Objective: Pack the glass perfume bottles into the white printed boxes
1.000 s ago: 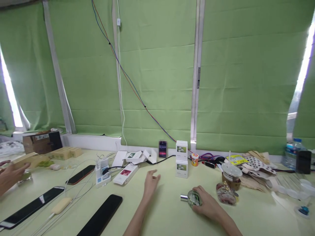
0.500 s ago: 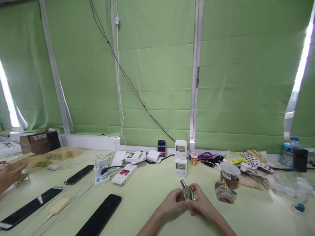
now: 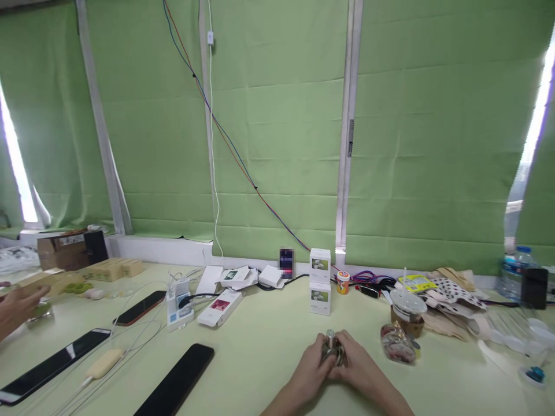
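Observation:
My left hand and my right hand are wrapped round a small round glass bottle near the front of the table. A shiny silver top sticks up from it between my fingers. Most of the glass is covered by both hands, and its lower part is hidden. Beyond my hands stand two stacked white boxes, each with a picture on its front. To the right of my right hand lies a clear bag-like pack with reddish contents.
A black phone lies left of my hands, near a white power strip with cables. A lidded cup with a straw and crumpled packaging are at right. Another person's hand is at the far left.
Both hands have closed further round the bottle, covering more of it. Its silver top leaned left before and now points nearly straight up and away. The view has shifted slightly.

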{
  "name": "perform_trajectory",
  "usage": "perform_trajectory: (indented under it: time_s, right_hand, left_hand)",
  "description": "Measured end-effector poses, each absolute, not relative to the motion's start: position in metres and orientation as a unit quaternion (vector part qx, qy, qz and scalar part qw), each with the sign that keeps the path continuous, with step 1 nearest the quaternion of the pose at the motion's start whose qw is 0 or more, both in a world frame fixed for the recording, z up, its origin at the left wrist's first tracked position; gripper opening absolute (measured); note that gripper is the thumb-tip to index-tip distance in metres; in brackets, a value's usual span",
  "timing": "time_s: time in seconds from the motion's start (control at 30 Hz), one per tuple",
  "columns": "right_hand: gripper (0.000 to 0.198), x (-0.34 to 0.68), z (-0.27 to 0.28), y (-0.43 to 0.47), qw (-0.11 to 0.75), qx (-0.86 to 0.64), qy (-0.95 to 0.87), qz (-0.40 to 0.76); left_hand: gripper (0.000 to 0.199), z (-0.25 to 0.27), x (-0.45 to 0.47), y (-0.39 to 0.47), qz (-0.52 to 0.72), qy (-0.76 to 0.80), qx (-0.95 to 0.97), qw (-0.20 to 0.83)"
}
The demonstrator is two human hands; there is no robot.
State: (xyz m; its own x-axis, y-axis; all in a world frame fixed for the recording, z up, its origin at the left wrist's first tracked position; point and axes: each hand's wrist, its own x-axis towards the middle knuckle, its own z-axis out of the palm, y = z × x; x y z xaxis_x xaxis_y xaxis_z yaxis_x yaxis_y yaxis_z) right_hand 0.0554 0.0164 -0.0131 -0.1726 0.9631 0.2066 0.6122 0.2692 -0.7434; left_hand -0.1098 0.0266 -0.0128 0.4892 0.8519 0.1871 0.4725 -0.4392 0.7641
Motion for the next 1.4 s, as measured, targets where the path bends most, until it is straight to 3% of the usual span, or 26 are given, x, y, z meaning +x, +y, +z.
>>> perform_trajectory:
  time_s: [0.13, 0.23, 0.3, 0.63, 1.07, 1.27, 1.4]
  right_hand:
    - [0.055, 0.063, -0.003, 0.017, 0.350, -0.521, -0.744, 0.229]
    - [0.032, 0.058, -0.005, 0.017, 0.367, -0.503, -0.753, 0.212]
    - [0.019, 0.053, -0.011, 0.019, 0.370, -0.501, -0.752, 0.217]
    - [0.031, 0.051, -0.024, 0.024, 0.438, -0.426, -0.725, 0.318]
    - [0.054, 0.058, -0.044, 0.031, 0.531, -0.389, -0.583, 0.476]
    - [0.045, 0.098, -0.045, 0.005, 0.587, -0.432, -0.520, 0.444]
    - [0.041, 0.152, -0.061, -0.025, 0.601, -0.481, -0.477, 0.424]
  left_hand:
    - [0.020, -0.004, -0.114, 0.027, 0.207, 0.451, 0.850, 0.178]
    - [0.021, -0.002, -0.114, 0.030, 0.153, 0.467, 0.865, 0.097]
    - [0.020, -0.002, -0.113, 0.033, 0.128, 0.473, 0.869, 0.071]
    - [0.020, 0.003, -0.118, 0.042, 0.119, 0.454, 0.882, 0.030]
    - [0.016, 0.006, -0.125, 0.038, 0.233, 0.464, 0.845, 0.130]
    - [0.017, -0.022, -0.087, 0.032, 0.408, 0.403, 0.718, 0.394]
    - [0.024, -0.040, -0.046, 0.027, 0.445, 0.371, 0.676, 0.455]
